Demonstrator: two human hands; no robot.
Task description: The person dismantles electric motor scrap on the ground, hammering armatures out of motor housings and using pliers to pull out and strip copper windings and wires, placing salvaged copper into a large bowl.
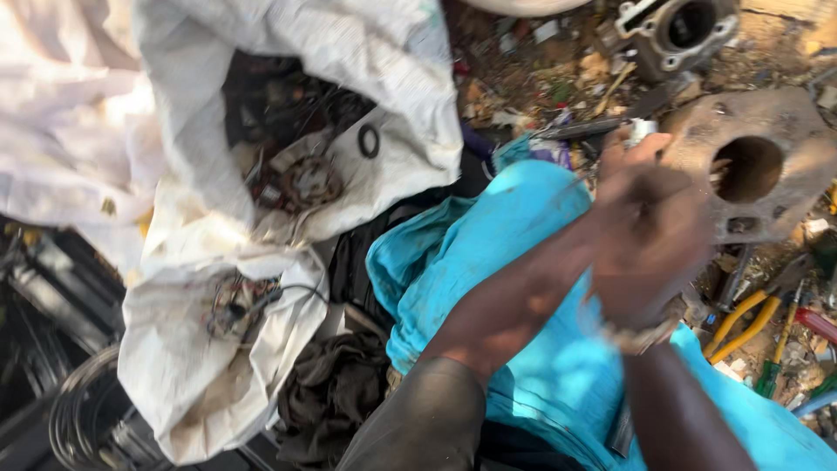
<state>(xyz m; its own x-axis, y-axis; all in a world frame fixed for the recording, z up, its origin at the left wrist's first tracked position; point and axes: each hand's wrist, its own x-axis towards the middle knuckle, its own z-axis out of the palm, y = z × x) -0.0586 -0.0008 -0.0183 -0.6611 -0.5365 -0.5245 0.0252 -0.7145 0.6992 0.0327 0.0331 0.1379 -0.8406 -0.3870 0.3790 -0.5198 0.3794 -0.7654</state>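
My left hand [649,196] and my right hand [641,301] are pressed together over a turquoise cloth [514,253] on my lap. Both are blurred by motion. My left forearm comes in from a dark sleeve [427,423] at the lower left, and my right forearm rises from the bottom edge. A small pale piece [643,129] shows at the fingertips, but I cannot tell whether it is held or lies on the ground. Just beyond the hands lies a rusty metal block [785,131] with a round bore.
An open white sack [200,288] on the left holds a wound coil part [307,181], wires and a black ring [369,140]. Yellow-handled pliers [741,321] and screwdrivers [774,371] lie at the right. An engine casting [680,30] sits at the top, a dark rag [331,392] below.
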